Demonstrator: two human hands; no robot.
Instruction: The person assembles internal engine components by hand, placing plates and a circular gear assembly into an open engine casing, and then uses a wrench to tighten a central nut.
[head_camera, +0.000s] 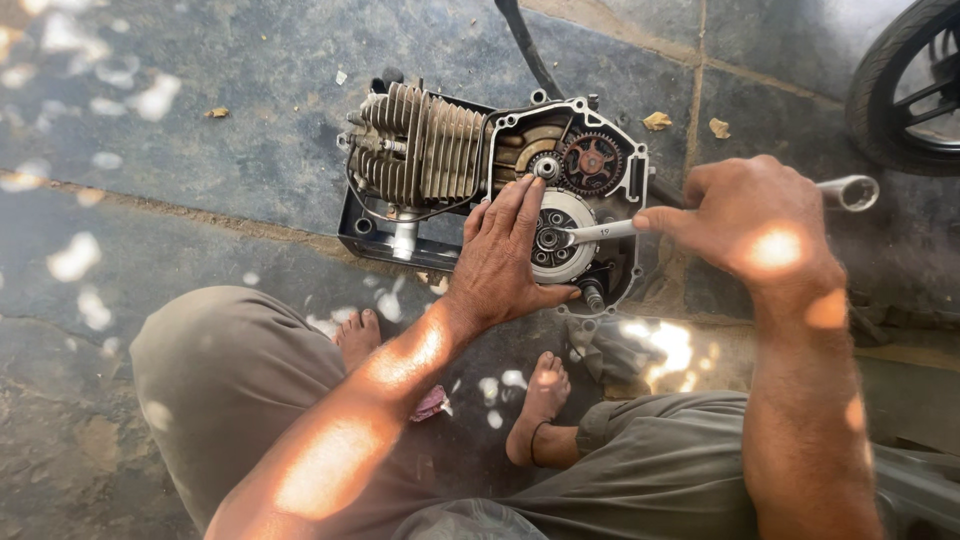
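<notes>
— Stone floor (200, 170), blue-grey slabs with dappled sun; what sits on it?

— An engine (470, 160) lying in a black tray (352, 235), near the person's bare feet. At its left end the finned cylinder (420, 145) is on and whole. To the right of that, the side cover is already off: a dark gear (591, 163) and the pale round clutch (563, 238) lie open to view.

— And the hands?

— The left hand (505, 265) lies flat on the clutch, fingers spread and pressing its face, not closed round anything. Further right, the right hand (755, 235) has its fingers wrapped tight on the shaft of a spanner (610, 230), whose ring end sits on the fastener at the clutch centre. The other end juts out past the hand, towards a tyre (900, 90).

— So how far along?

— My reading: the opening-up is done, and the centre fastener is in hand. Whether it is being loosened or tightened I cannot tell. The clutch is in place, and so are the gear and cylinder, so most of the engine stands assembled.
</notes>
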